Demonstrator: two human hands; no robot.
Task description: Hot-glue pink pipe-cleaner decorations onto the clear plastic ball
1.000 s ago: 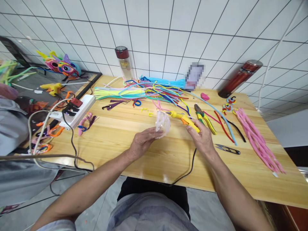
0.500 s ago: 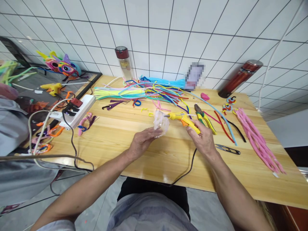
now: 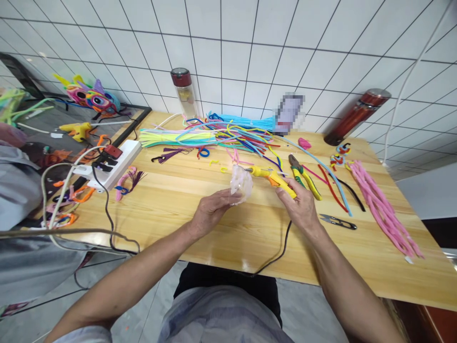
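Observation:
Between the fingers and thumb of my left hand (image 3: 213, 208) is a translucent, pale pinkish piece (image 3: 241, 185) with a rounded, ragged edge; its exact kind is unclear. My right hand (image 3: 298, 199) is wrapped round the grip of a yellow hot glue gun (image 3: 273, 180), its index finger near the orange trigger. The nozzle points left and lies at the upper right rim of the translucent piece; whether they touch I cannot tell. A black cord (image 3: 282, 252) hangs from the gun toward the table's front edge. Pliers (image 3: 303, 176) with green and yellow handles lie just beyond my right hand.
Colourful pipe cleaners (image 3: 210, 136) lie piled along the back. Thread snips (image 3: 338, 221) and a pink bundle (image 3: 382, 207) are on the right, near a red thermos (image 3: 357, 116). A glass bottle (image 3: 184, 93) stands at the wall. A power strip (image 3: 117, 166) with cables sits left, beside another person's sleeve (image 3: 17, 190).
The translucent piece shifted and turned slightly in my left hand, then came back. The glue gun's nozzle moved a little left to its rim. Both grips stay the same.

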